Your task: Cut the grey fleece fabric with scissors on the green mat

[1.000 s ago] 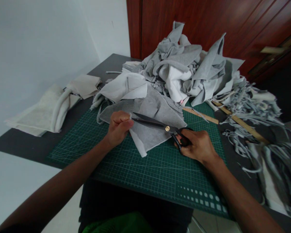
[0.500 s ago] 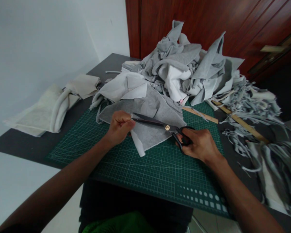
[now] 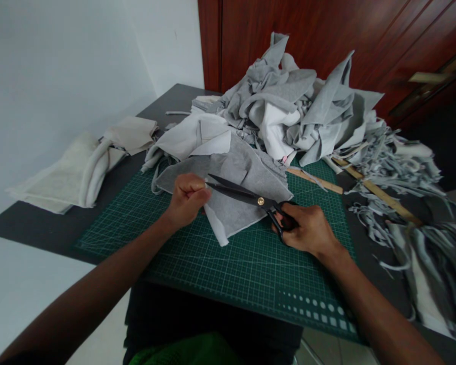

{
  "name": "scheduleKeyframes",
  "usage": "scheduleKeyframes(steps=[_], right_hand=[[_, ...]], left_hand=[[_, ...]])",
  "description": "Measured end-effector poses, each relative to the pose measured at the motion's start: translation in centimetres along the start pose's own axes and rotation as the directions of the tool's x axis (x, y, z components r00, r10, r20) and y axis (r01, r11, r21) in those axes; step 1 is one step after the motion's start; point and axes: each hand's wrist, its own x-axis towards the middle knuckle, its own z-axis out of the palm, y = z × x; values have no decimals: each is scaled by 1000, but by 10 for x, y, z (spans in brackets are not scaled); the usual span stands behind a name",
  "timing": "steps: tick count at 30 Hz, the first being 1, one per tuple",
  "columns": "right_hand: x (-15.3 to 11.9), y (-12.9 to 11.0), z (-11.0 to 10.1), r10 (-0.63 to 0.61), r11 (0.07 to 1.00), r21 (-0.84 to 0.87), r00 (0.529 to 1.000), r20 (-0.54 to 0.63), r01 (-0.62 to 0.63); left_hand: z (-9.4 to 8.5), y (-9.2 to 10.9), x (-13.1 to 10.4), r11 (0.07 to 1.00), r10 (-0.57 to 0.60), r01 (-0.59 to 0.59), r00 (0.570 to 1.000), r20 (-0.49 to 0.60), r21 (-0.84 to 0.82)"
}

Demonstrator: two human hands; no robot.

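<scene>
Black-handled scissors (image 3: 247, 193) are in my right hand (image 3: 307, 228), its fingers through and around the handle loops. Their dark blades point left, slightly parted, with the tips beside my left hand (image 3: 190, 198). That hand is closed in a fist, pinching a piece of grey fabric (image 3: 235, 215) at its upper left edge; a small pale bit of cloth shows by the thumb. The fabric hangs down from the fist, and its rolled pale corner points toward me. More grey cloth (image 3: 228, 165) lies behind the blades.
A green cutting mat (image 3: 228, 274) covers the dark table (image 3: 387, 268). A heap of grey and white fabric (image 3: 277, 96) rises at the back. Thin cloth strips (image 3: 403, 162) and a wooden ruler (image 3: 391, 200) lie right. Folded cream cloth (image 3: 64, 175) sits left by the wall.
My right hand and the scissors have shifted slightly left, and the blades have parted a little more. My left hand holds the fabric in nearly the same place.
</scene>
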Motion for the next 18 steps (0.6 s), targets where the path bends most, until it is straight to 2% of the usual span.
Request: scheduleKeyframes(steps=[6,9,13,18], right_hand=[[-1,2,2,10,1000,24,1000,-9,-10],[-1,2,2,7,1000,24,1000,-13,-7],[0,2,1,-2,1000,14,1000,-5,2],[0,3,0,-14,1000,8,1000,-1,14]], left_hand=[[5,12,5,1000,10,-11,997,-75,-13],[4,14,6,998,28,-32,997,-70,-57],[3,12,7,999,25,-28,995,-97,-27],[5,12,7,997,25,-30,997,-72,-69]])
